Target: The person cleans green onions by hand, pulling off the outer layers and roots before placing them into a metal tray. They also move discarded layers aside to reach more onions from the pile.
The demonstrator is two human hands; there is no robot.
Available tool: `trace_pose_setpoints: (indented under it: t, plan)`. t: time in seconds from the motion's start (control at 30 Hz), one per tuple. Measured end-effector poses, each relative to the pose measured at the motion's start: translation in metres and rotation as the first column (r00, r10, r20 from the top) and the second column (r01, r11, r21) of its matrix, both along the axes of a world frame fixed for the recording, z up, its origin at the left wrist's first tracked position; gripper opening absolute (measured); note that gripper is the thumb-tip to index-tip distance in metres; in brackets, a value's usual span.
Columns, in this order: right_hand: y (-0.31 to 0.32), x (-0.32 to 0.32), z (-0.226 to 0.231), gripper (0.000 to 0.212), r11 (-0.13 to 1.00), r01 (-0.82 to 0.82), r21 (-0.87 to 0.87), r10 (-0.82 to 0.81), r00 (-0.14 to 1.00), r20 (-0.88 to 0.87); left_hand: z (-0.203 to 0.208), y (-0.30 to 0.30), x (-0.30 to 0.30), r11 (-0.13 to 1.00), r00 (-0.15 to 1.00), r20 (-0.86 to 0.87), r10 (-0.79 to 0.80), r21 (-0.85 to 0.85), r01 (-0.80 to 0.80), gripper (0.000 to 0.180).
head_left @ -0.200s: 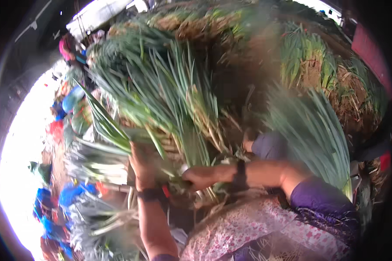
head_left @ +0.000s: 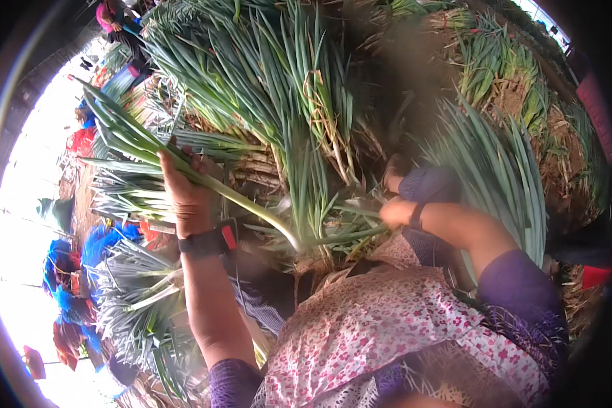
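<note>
Beside the onion pile [head_left: 279, 102], left hand [head_left: 187, 194] now grips a lifted green onion stalk [head_left: 204, 180]; right hand [head_left: 398, 211], shifted rightward, pinches its lower leaves.

Ground [head_left: 81, 197] of brownish earth, visible only in patches at the left. Directly on it lie heaps of green onions [head_left: 265, 88], stacked with leaves fanning outward and pale stalks and roots showing. A second heap [head_left: 523, 88] rises at upper right, mixed with dry brown matter. Smaller bundles [head_left: 136, 292] lie lower left, beside blue wrappings [head_left: 105, 241].
</note>
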State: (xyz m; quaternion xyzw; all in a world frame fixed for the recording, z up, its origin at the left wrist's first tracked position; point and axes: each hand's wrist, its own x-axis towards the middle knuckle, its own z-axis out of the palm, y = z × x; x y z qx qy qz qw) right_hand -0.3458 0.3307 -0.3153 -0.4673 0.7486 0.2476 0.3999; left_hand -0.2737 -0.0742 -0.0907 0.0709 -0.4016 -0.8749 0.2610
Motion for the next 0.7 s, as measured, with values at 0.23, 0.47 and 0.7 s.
trace_pose_setpoints:
  t: [0.23, 0.47, 0.7]
  plan:
    - [-0.112, 0.007, 0.087, 0.066, 0.345, 0.672, -0.655, -0.269, 0.74, 0.617, 0.004, 0.027, -0.006, 0.987, 0.992, -0.042, -0.12, 0.101, 0.123, 0.048]
    - [-0.19, 0.037, 0.158, 0.026, -0.119, 0.921, -0.372, 0.186, 0.388, 0.902, -0.019, 0.057, -0.008, 0.948, 0.954, -0.122, -0.275, 0.128, 0.29, 0.036]
    - [-0.201, 0.037, 0.136, 0.016, -0.092, 0.863, -0.497, 0.091, 0.504, 0.859, -0.064, 0.039, 0.008, 0.848, 0.857, -0.083, -0.508, 0.128, 0.515, 0.029]
